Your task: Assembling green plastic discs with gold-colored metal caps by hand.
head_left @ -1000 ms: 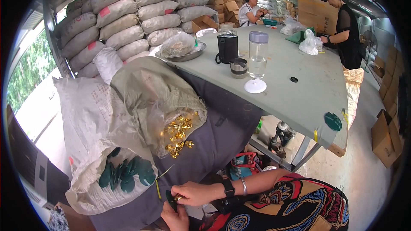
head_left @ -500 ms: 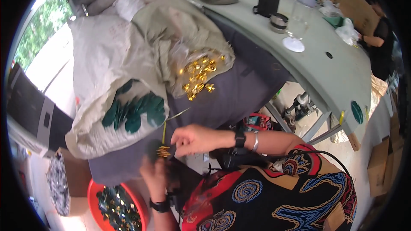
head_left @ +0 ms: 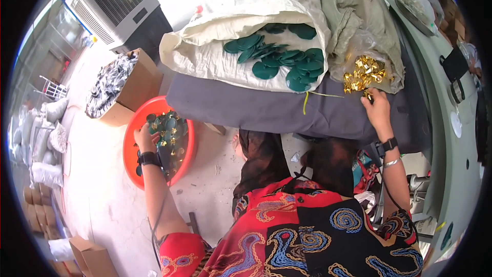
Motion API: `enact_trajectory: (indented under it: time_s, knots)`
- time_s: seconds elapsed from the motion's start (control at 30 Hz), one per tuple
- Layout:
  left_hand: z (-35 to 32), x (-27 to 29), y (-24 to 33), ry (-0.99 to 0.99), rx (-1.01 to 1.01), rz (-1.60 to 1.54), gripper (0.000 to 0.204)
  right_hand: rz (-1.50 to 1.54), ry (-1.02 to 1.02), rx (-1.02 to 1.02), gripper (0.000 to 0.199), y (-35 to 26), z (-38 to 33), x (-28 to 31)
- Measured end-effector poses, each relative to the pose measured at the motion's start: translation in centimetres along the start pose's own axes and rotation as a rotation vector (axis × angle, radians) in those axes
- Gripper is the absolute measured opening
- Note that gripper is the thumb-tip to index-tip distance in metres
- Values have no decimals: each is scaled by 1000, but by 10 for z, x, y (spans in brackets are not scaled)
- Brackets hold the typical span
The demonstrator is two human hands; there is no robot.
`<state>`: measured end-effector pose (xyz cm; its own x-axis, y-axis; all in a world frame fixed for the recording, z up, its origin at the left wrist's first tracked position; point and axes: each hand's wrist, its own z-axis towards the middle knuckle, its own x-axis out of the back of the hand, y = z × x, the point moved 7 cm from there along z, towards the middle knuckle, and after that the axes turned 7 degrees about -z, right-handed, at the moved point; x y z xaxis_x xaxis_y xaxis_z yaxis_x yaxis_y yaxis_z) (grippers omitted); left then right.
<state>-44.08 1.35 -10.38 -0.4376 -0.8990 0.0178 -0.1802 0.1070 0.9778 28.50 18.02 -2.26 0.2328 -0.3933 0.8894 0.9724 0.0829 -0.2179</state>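
Observation:
My left hand (head_left: 144, 136) reaches down to the red basin (head_left: 131, 150) on the floor, resting on the pile of dark green discs with gold fittings (head_left: 171, 136) inside it; whether it grips one is unclear. My right hand (head_left: 376, 105) is stretched forward to the heap of small gold metal pieces (head_left: 363, 72) in a clear bag, its fingertips pinched on one gold piece at the heap's near edge. To the left of the heap, plain green discs (head_left: 279, 59) spill from an open white sack (head_left: 215, 56). Both lie on a grey cloth (head_left: 287, 113).
A cardboard box of black and silver parts (head_left: 110, 84) stands behind the basin, with a large air cooler (head_left: 115, 2) beyond it. A grey-green table (head_left: 453, 159) runs along the right. Stuffed sacks (head_left: 48, 138) and cardboard boxes (head_left: 92, 256) sit at the left.
My hands, which were together near my lap, have parted: the left went down to the red basin, the right reached up to the gold pieces. The view has tilted down and left.

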Motion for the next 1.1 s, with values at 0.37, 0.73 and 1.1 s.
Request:
enact_trajectory:
  time_s: [0.37, 0.73, 1.1]
  knots:
    - [-192, -245, 81, -607, -1058, 364, 28, -22, 106, -40, 23, -16, -3, -7]
    - [-233, -331, 43, -729, -1056, 919, 28, -62, 229, 108, 10, -30, -19, 16]
    - [-204, -350, 40, -639, -1069, 950, 58, 66, 168, 44, 11, -25, -19, 14]
